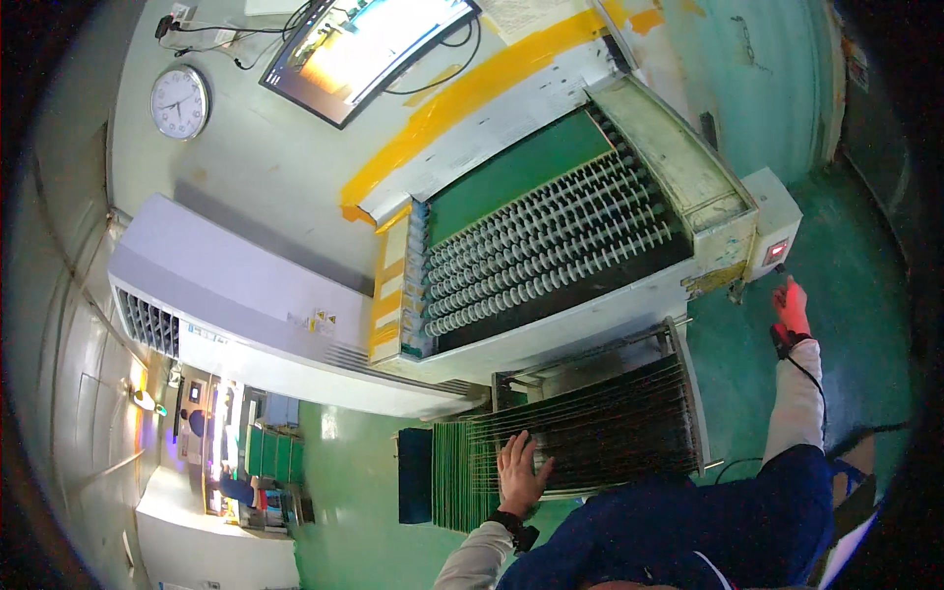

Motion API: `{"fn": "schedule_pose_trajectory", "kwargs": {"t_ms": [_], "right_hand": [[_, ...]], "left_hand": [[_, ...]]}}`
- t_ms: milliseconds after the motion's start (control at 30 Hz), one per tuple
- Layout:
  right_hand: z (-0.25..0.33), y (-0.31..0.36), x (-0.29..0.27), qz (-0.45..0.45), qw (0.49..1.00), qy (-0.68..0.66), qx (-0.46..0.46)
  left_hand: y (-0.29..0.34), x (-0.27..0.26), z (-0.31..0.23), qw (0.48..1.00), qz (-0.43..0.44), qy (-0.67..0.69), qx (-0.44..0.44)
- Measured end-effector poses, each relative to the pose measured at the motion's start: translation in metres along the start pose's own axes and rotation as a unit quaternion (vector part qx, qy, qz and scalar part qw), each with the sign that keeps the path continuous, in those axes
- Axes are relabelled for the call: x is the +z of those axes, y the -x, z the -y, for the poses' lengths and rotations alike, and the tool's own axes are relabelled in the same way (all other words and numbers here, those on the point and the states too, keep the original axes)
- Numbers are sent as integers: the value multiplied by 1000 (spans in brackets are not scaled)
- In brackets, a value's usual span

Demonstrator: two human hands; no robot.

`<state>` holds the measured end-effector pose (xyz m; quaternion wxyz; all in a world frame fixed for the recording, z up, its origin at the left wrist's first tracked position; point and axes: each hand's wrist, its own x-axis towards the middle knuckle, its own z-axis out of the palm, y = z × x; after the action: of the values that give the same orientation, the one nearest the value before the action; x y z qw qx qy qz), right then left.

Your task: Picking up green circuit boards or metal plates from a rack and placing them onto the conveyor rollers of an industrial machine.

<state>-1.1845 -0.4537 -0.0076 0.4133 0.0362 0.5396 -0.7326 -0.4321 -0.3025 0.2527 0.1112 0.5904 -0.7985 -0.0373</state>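
Observation:
My left hand lies with its fingers spread over the top edges of thin upright panels. They stand close together in a metal-framed rack, looking dark on the right and green on the left. I cannot tell how firmly the fingers touch them. My right hand, lit red, reaches up beside a pale control box. Its fingers point at a small dark knob below a red-lit display; nothing shows in them. There is a dark band on that wrist, with a thin black cord along the sleeve.
Beyond the rack stands a conveyor machine with rows of rollers and a green panel at its far side. A long white cabinet stands left. A screen and clock hang on the wall. Another person appears far left.

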Motion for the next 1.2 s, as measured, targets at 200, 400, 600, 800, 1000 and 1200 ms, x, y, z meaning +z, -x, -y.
{"fn": "schedule_pose_trajectory", "kwargs": {"t_ms": [200, 400, 600, 800, 1000, 1200], "right_hand": [[24, -6, 10, -59, 998, -18, 12], [36, 74, 66, 36, 996, 62, -62], [41, 69, 68, -53, 999, -10, 2], [40, 79, 80, -75, 997, -28, 15], [35, 58, 70, -70, 997, 39, -10], [34, 66, 81, -77, 996, -15, -28]], "left_hand": [[-11, -8, -6, 1000, 5, -4, -5], [8, 10, 4, 1000, 4, -17, -9], [2, 6, 2, 1000, 6, -2, 19], [2, 5, 2, 1000, 19, -17, 10], [0, 11, 10, 999, -2, -15, 47], [2, 12, 8, 999, 5, -22, 34]]}}
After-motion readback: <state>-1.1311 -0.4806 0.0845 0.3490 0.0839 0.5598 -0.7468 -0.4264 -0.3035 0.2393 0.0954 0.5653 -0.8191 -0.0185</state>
